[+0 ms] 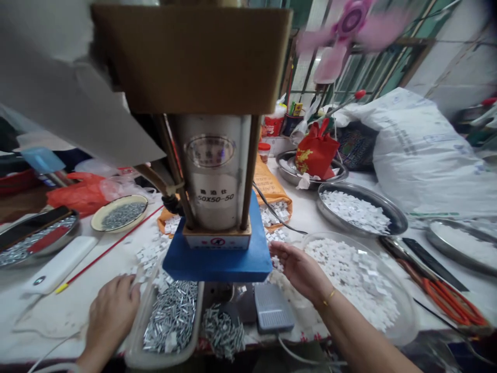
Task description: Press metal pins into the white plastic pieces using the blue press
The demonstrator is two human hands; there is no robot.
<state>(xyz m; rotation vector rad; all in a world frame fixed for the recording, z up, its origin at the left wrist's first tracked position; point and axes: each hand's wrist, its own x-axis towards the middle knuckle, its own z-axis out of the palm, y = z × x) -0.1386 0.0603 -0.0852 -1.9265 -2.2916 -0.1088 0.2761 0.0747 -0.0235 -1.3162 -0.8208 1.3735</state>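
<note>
My left hand is at the left rim of a clear plastic tub, fingers curled and pressed together. Its fingertips are hidden, so I cannot make out what is in them. Metal screws or nails fill much of the tub, with small white plastic pieces by its far end. On the other side of a press-like machine with a blue base, my right hand reaches in with its fingers stretched and apart. White pieces lie just behind those fingers; nothing is plainly held.
A grey foot pedal and a pile of metal fasteners lie before the machine. At right are a round tray of white pieces, a metal bowl and orange-handled scissors. A pink fan spins above.
</note>
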